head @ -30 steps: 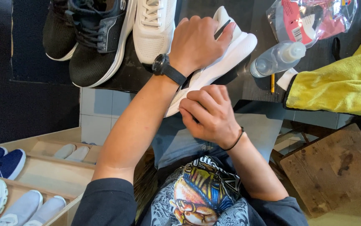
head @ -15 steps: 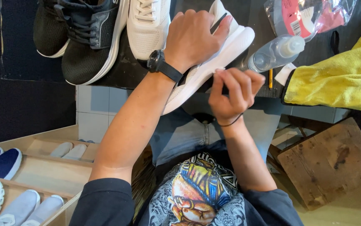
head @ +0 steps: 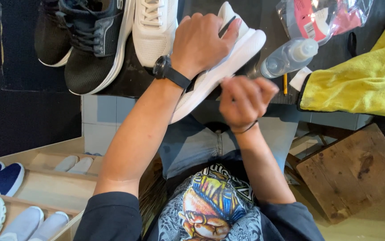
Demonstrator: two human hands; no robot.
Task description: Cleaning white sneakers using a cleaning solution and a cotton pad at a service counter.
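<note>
Pressed flat over the white sneaker (head: 228, 58), left hand (head: 199, 42), pinning it at the dark counter (head: 270, 96) edge. Right hand (head: 243, 100) curled beside the sole, grip blurred, contents unclear. Clear bottle (head: 286, 58) and yellow cloth (head: 357, 85) nearby.

- White sneaker (head: 241, 49): lying on its side, heel toward one o'clock, toe toward seven, overhanging the dark bench (head: 263, 96) edge, clean white sole showing.
</note>
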